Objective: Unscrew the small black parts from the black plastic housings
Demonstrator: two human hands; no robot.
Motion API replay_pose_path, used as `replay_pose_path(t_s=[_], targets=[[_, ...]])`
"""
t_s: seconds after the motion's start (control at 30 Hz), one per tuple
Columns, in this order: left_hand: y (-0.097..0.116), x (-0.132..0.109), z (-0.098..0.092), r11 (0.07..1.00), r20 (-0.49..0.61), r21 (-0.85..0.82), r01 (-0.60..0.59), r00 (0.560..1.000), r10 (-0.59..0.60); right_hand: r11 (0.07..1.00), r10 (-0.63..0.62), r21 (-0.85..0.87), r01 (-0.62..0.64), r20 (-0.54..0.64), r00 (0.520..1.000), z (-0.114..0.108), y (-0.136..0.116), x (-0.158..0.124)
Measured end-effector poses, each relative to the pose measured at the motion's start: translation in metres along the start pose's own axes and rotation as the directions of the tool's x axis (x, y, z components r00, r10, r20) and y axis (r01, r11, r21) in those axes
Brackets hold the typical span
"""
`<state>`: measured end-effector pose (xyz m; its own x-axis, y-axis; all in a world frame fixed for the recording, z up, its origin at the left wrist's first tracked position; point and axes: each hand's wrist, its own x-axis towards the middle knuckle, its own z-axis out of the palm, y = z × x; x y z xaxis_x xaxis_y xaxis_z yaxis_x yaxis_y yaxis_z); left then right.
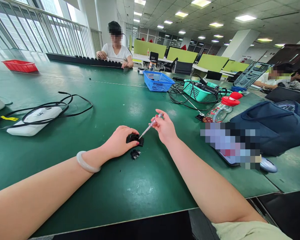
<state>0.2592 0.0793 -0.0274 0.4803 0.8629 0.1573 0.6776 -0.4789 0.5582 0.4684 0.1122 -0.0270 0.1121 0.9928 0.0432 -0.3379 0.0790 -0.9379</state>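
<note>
My left hand (120, 141) is closed over a small black part (135, 139) and presses it down on the green table (115, 110). My right hand (165, 128) pinches a thin clear-handled screwdriver (150, 126). Its tip points down-left and touches the black part. A second small black piece (135, 154) lies loose on the table just in front of the held one. A pale bangle (86, 163) sits on my left wrist.
A white device with a looped black cable (35, 120) lies at left. A dark blue bag (272, 125), a red-capped bottle (223, 108) and a phone lie at right. Blue (157, 81) and teal (202, 91) baskets stand beyond. Other people sit at the far side and far right.
</note>
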Motion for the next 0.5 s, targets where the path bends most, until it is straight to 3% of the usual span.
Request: replay_pose_path(t_s=[0.27, 0.5], targets=[[0.000, -0.001, 0.000, 1.000, 0.024, -0.009, 0.014, 1.000, -0.014, 0.966, -0.235, -0.071, 0.250, 0.164, 0.958, 0.004, -0.010, -0.010], [-0.001, -0.002, 0.001, 1.000, 0.016, -0.010, 0.023, 1.000, -0.022, 0.904, -0.335, -0.193, 0.381, 0.234, 0.913, 0.012, -0.014, -0.021]])
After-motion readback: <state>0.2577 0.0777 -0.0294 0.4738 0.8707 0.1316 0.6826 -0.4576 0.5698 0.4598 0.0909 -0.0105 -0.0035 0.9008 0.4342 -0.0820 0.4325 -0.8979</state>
